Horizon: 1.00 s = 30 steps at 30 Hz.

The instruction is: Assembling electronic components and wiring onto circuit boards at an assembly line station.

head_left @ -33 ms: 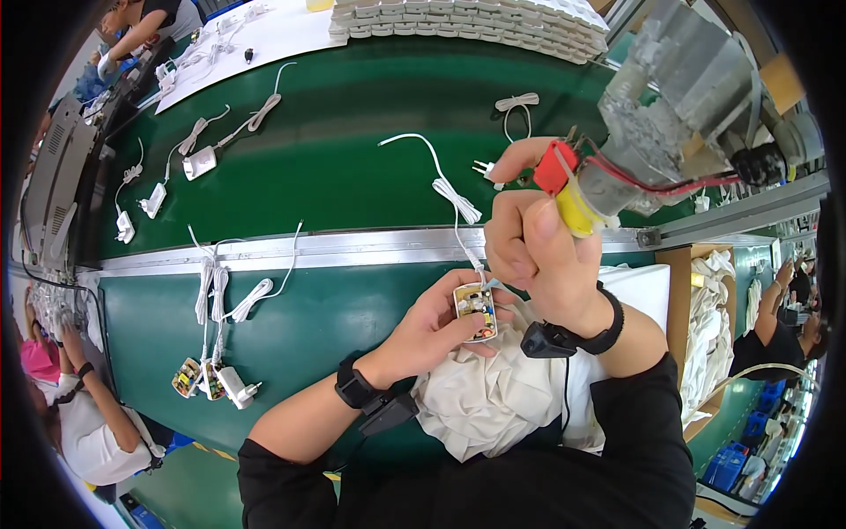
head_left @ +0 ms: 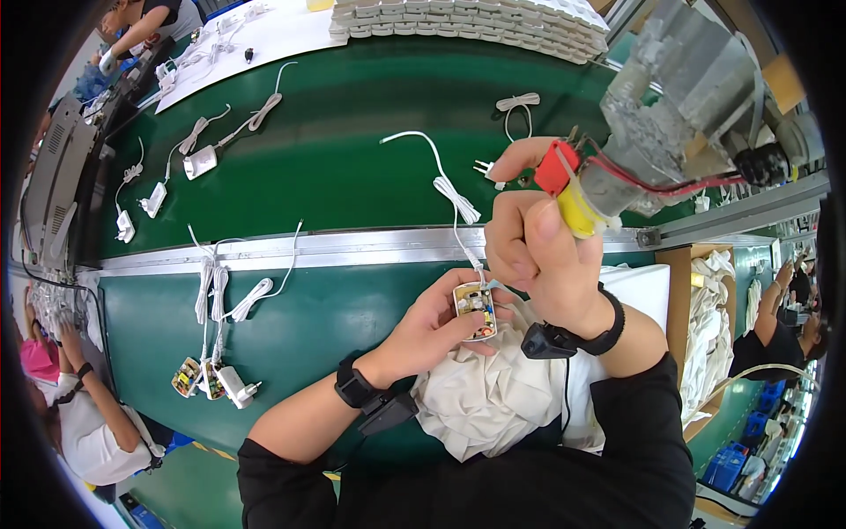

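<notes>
My left hand [head_left: 432, 328] is closed around an open power adapter [head_left: 476, 310], its circuit board facing up in a white shell, thumb across the lower part. A white tied cable [head_left: 456, 198] runs from the adapter's top onto the far bench. My right hand [head_left: 551, 256] grips a glue gun [head_left: 648, 132] above and right of the adapter. The gun is caked in greyish residue, with a red switch [head_left: 557, 167], yellow tape and red wires. A small bluish tip shows between the right hand and the adapter; what it belongs to is partly hidden.
Several adapters with cables [head_left: 211, 379] lie at left; others [head_left: 201, 162] rest on the far green bench [head_left: 344, 132]. A metal rail [head_left: 370, 247] crosses between. Crumpled off-white cloth [head_left: 485, 397] lies below my hands. A cardboard box [head_left: 674, 282] stands right. Other people work at both sides.
</notes>
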### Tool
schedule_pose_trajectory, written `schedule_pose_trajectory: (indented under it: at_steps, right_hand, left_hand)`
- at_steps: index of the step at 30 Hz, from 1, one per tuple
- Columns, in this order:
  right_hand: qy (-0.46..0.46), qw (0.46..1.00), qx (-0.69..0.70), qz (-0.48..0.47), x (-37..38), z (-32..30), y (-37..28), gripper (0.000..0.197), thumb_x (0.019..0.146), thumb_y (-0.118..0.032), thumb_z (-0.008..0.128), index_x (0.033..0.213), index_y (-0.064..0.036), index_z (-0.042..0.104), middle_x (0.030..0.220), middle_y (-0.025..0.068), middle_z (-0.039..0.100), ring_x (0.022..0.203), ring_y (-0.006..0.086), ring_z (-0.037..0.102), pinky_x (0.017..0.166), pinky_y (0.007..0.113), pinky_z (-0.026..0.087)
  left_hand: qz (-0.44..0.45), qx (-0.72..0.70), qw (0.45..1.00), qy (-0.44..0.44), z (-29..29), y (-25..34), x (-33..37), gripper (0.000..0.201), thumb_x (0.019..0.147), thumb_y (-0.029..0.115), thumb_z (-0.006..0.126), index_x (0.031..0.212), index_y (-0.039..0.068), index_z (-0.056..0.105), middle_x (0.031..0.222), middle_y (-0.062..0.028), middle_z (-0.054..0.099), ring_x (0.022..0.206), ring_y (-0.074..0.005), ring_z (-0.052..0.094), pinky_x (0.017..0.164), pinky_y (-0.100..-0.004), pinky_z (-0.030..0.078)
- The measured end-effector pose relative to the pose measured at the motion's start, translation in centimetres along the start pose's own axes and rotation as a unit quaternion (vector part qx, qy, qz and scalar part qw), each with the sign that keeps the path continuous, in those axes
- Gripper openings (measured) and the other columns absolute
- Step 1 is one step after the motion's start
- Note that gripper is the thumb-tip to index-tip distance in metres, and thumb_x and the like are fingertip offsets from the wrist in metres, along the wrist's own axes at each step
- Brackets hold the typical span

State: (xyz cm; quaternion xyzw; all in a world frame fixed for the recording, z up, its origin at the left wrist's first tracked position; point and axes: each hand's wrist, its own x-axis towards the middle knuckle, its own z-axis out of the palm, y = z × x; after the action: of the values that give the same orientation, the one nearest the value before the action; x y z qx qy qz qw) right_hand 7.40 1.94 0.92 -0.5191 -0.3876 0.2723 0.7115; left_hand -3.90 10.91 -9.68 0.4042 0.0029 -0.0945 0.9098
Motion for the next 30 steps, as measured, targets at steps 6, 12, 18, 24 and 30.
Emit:
schedule_pose_trajectory:
  at_steps: [6,12,18,24,30]
  right_hand:
    - [0.000,1.000,-0.002,0.030,-0.9,0.8,-0.1,0.052,0.089,-0.051,0.052,0.108,-0.0059,0.032,0.052,-0.0014,0.035,0.041,0.0044,0.030,0.039,0.021,0.023]
    - [-0.010,1.000,0.006,0.009,-1.2,0.5,0.6,0.041,0.089,-0.041,0.055,0.100,-0.0053,0.038,0.057,-0.0006,0.039,0.047,0.0044,0.033,0.043,0.021,0.026]
    - [0.012,0.997,0.077,0.018,-1.4,0.5,0.4,0.027,0.090,-0.026,0.057,0.094,0.0003,0.050,0.070,0.0006,0.048,0.058,0.0041,0.041,0.052,0.020,0.032]
    - [0.031,0.999,0.018,0.009,-1.0,1.0,0.1,0.040,0.089,-0.036,0.056,0.103,-0.0008,0.044,0.064,0.0009,0.044,0.053,0.0043,0.038,0.048,0.021,0.029]
    - [-0.002,0.999,-0.021,0.026,-1.5,1.0,0.5,0.060,0.086,-0.054,0.053,0.113,-0.0045,0.033,0.052,-0.0011,0.036,0.041,0.0045,0.031,0.039,0.021,0.023]
  left_hand:
    - [0.004,-0.066,0.993,0.095,-0.7,0.2,0.5,0.038,0.092,0.003,0.043,0.130,0.005,0.035,0.114,-0.0077,0.052,0.106,-0.0168,0.056,0.079,-0.0345,0.057]
    - [0.025,-0.099,0.990,0.096,-0.6,0.5,0.1,0.038,0.091,0.002,0.041,0.129,0.003,0.036,0.113,-0.0083,0.053,0.102,-0.0156,0.057,0.078,-0.0349,0.057]
    - [0.024,-0.115,0.990,0.082,-0.6,0.6,0.1,0.037,0.092,0.002,0.040,0.129,0.003,0.036,0.113,-0.0090,0.053,0.103,-0.0165,0.057,0.076,-0.0337,0.058]
    - [0.020,-0.128,0.990,0.063,-0.8,0.4,0.3,0.039,0.093,0.004,0.038,0.131,0.003,0.033,0.119,-0.0102,0.049,0.109,-0.0193,0.054,0.087,-0.0381,0.053]
    - [0.010,-0.184,0.983,0.000,-0.3,0.8,0.3,0.042,0.094,0.005,0.035,0.135,0.004,0.026,0.131,-0.0115,0.040,0.119,-0.0244,0.048,0.101,-0.0443,0.042]
